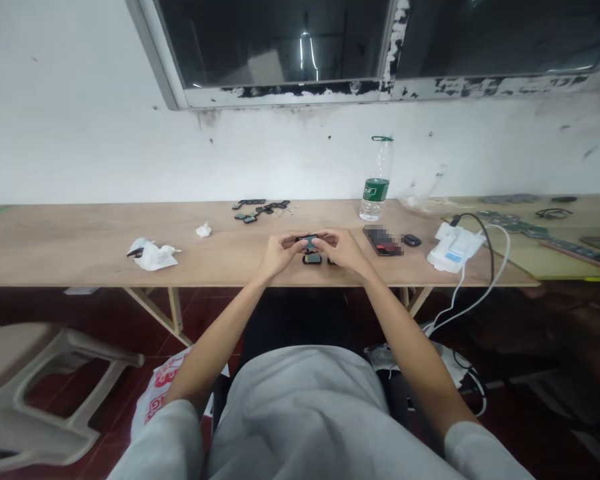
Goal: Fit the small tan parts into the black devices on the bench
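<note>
Between my two hands is a small black-framed piece with a grey-green face [308, 241], held just above the table's front part. My left hand [283, 253] grips its left side, thumb on the face. The right side is in my right hand [341, 247], whose thumb also presses on the face. Directly below lies a similar black-rimmed piece [312, 259] on the table. Another dark piece [331, 261] is partly covered by my right hand. Farther back is a loose group of similar black pieces [264, 209], with tiny pale bits beside them.
The wooden table [105, 227] runs along the wall. To the right stand a bottle [375, 190], a phone [381, 241], a small black case [412, 240] and a white power strip [454, 247] with cables. Crumpled tissue [155, 255] lies left. A plastic stool [45, 387] is at lower left.
</note>
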`<state>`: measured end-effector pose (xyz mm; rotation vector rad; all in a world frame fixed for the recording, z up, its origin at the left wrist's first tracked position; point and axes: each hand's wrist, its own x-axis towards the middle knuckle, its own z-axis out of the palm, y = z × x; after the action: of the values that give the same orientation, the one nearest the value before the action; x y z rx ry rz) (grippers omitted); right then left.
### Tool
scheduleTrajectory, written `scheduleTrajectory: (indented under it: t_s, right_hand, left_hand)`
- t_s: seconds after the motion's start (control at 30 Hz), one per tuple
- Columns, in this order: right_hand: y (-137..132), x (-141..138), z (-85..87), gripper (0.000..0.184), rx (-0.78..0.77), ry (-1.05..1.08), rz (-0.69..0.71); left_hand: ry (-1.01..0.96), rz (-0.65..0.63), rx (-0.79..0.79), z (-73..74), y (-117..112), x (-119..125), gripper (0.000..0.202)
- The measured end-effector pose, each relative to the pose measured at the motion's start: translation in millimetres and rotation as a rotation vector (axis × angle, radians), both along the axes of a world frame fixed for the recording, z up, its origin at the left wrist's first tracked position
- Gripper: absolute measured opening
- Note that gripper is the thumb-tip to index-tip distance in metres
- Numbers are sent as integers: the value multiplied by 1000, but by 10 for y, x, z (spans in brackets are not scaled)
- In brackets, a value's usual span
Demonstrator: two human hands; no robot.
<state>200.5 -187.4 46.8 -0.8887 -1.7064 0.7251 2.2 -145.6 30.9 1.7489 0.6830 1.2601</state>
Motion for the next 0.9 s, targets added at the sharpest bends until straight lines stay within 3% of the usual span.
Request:
scheduleTrajectory:
  t_s: [0.17, 0.27, 0.4, 0.5, 0.6, 0.7, 0.9]
  right_hand:
    - [51, -13, -61, 27, 0, 25, 39]
    - [136, 26, -117, 26, -79, 19, 76]
    - [216, 168, -134, 24, -130, 28, -48]
    - [217, 300, -107, 34, -93, 46, -112]
    - [196, 392, -79, 44, -42, 28, -152]
    - [164, 413, -53, 38, -34, 7, -166]
    - [89, 344, 3, 30, -83, -14, -125]
  left_hand:
    - [20, -14, -41, -43, 14, 2, 59]
    - [162, -16, 18, -53, 73, -53, 63]
    - [482, 196, 288, -63, 240, -261, 53]
    - [687, 321, 383, -134, 413, -462, 40]
    - [797, 355, 330, -260, 572, -604, 28]
    - [858, 321, 296, -367, 672, -663, 21]
    - [829, 323, 287, -379, 712, -691, 24]
